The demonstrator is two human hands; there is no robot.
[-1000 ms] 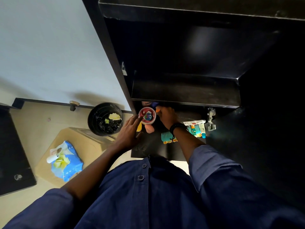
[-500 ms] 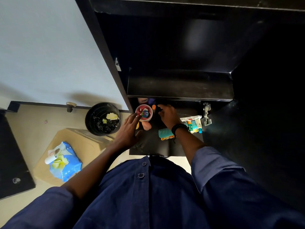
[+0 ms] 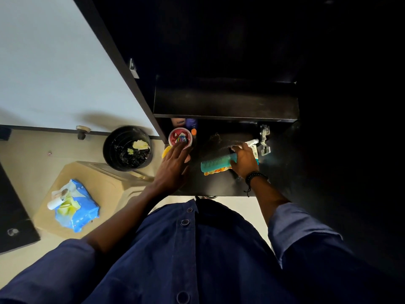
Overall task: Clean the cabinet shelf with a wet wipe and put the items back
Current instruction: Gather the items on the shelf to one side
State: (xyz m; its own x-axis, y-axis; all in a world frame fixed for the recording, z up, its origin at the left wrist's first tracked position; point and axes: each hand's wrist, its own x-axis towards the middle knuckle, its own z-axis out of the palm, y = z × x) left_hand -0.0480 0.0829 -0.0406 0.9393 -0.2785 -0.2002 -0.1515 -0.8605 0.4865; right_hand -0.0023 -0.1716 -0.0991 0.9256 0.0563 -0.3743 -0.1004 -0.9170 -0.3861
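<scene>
On the black lower shelf (image 3: 219,185), a round red tub (image 3: 180,138) stands at the back left. My left hand (image 3: 173,165) reaches to it with straight fingers, the fingertips touching its near rim. A teal comb (image 3: 215,162) lies mid-shelf over an orange patterned item (image 3: 215,171). My right hand (image 3: 244,160) covers the comb's right end with fingers curled around it, beside a white tube (image 3: 252,142). The blue wet wipe pack (image 3: 76,208) lies on a beige box (image 3: 105,185) at the left.
The upper shelf (image 3: 225,104) overhangs the lower one. Small bottles (image 3: 191,122) and an orange cap (image 3: 193,131) stand behind the tub. A black bin (image 3: 127,148) holding used wipes stands left of the cabinet. A metal hinge (image 3: 264,139) sits at the right wall.
My right hand left the red tub and moved right onto the comb's end. The left hand stayed by the tub with its fingers on the rim. The camera came closer.
</scene>
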